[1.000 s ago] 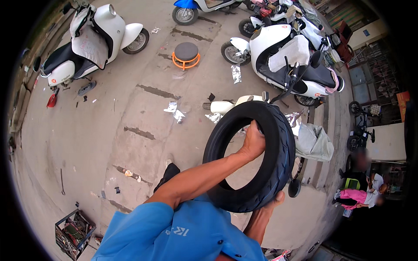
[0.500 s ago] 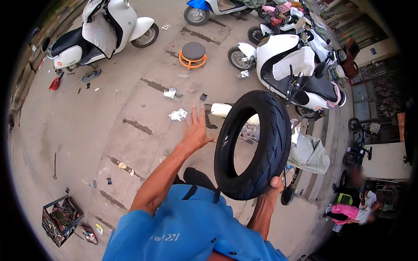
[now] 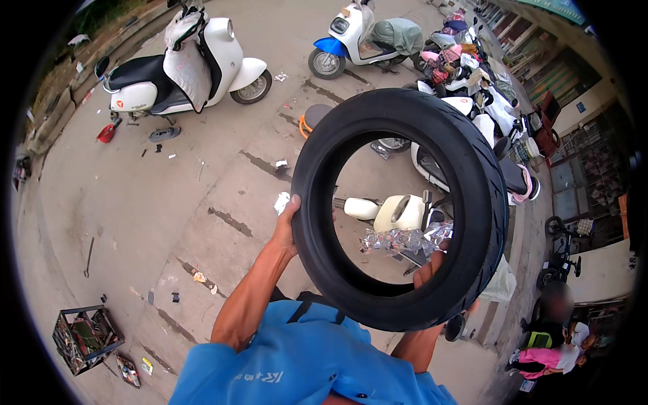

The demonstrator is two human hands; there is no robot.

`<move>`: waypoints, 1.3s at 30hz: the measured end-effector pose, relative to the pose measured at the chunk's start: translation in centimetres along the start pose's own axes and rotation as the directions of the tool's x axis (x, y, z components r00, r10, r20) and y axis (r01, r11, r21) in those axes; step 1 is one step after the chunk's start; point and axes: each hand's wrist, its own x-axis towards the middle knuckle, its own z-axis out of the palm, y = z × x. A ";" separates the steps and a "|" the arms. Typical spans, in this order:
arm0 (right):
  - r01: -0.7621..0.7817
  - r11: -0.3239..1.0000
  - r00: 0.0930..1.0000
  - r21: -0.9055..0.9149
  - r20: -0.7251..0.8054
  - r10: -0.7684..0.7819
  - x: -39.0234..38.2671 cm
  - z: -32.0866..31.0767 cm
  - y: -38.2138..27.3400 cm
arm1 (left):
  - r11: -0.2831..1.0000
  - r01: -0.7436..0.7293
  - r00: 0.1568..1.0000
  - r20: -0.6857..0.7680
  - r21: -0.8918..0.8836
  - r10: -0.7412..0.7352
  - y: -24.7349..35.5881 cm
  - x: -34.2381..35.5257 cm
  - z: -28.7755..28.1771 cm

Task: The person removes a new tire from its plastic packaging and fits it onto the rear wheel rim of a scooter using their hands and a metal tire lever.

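Soft, diffuse daylight is falling evenly across the pavement [image 3: 135,216], leaving shadows faint. Foil [image 3: 405,241] is glinting; the tyre's [image 3: 312,196] inner wall is sinking into black. Fisheye distortion is bending the left kerb [image 3: 52,127], darkness is swallowing the corners, and blurred patches are obscuring people [image 3: 540,360] at right.

A bright blue short-sleeved shirt [image 3: 290,347] with white print [image 3: 260,377] on it and small dark buttons [image 3: 333,377]
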 end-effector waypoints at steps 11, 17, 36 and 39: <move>-0.140 0.947 0.945 -0.290 -0.326 0.040 2.3 1.5 10.8 | 0.841 0.008 0.913 -0.348 0.541 0.215 19.3 -9.4 -1.8; -0.289 0.957 0.870 -0.025 -0.423 0.252 5.2 -0.6 26.1 | 0.714 0.086 0.752 -0.516 0.694 0.410 26.9 -14.9 -8.0; -0.540 0.829 0.812 -0.146 -0.350 0.467 16.6 3.7 44.7 | 0.547 0.017 0.421 -0.502 0.837 0.756 38.9 -23.7 -11.2; -0.592 0.799 0.786 -0.105 -0.296 0.543 19.8 3.5 48.1 | 0.475 0.037 0.335 -0.458 0.879 0.823 39.1 -24.2 -12.2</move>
